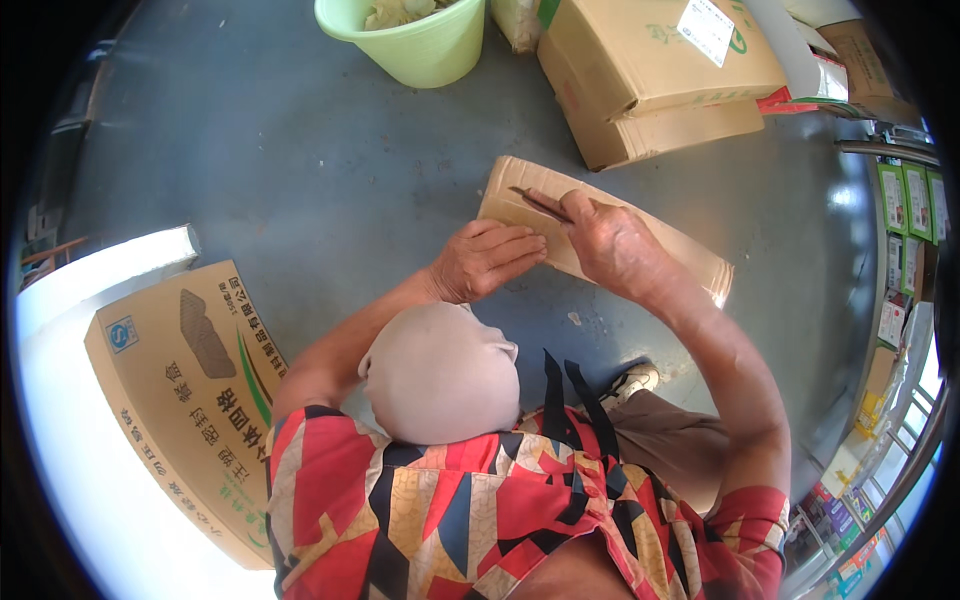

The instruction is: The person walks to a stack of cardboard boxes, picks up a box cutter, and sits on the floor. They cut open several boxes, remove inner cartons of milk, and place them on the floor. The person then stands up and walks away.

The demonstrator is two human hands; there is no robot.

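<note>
My right hand (615, 244) grips a slim, dark, knife-like tool (550, 208). Its pointed tip lies over the upper left part of a long, narrow piece of brown cardboard (645, 217); whether the tip touches it I cannot tell. The fingers of my left hand (491, 259), close together, hold the cardboard at its near left edge. That hand's thumb is hidden. The cardboard slants down to the right in front of me, above the grey floor (300, 165). Between my arms, pale cloth (442, 375) covers a rounded shape.
A pale green plastic tub (427, 49) stands ahead, with crumpled material inside. Right of it sits a large cardboard carton (660, 67) with a white label. Another printed carton (187, 397) stands at my left. Shelves of boxed goods (904, 202) line the right side.
</note>
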